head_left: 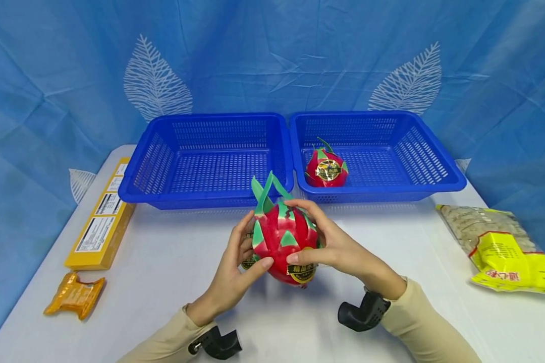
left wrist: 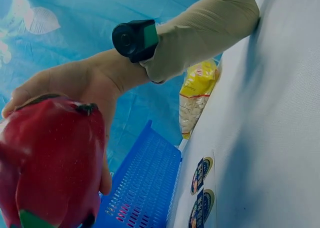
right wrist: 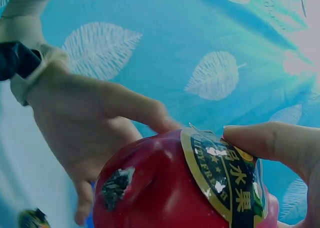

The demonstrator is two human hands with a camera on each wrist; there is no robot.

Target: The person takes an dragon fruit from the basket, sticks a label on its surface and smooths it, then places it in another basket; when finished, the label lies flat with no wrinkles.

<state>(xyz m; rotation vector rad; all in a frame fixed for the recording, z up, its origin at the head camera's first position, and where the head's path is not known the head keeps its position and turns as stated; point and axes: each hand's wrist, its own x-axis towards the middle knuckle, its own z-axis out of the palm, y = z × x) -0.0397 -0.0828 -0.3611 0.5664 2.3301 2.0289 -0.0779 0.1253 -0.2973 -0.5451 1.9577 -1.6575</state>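
Note:
A red dragon fruit [head_left: 277, 237] with green leaf tips is held over the table between both hands, its leaves pointing away from me. My left hand [head_left: 229, 277] grips its left side, thumb on the near face and fingers around the far side. On the other side my right hand [head_left: 342, 247] holds it, fingers on top and thumb at the edge of a black and gold round label [head_left: 302, 270]. In the right wrist view, the right thumb [right wrist: 265, 140] presses on that label. A strip of similar labels [left wrist: 202, 208] lies on the table, mostly hidden behind the left hand in the head view.
Two blue baskets [head_left: 200, 201] stand side by side at the back; the right basket [head_left: 390, 189] contains a labelled dragon fruit [head_left: 327, 169]. On the left lie a yellow box [head_left: 101, 217] and an orange packet [head_left: 74, 296]. A yellow and clear bag [head_left: 504, 252] lies on the right.

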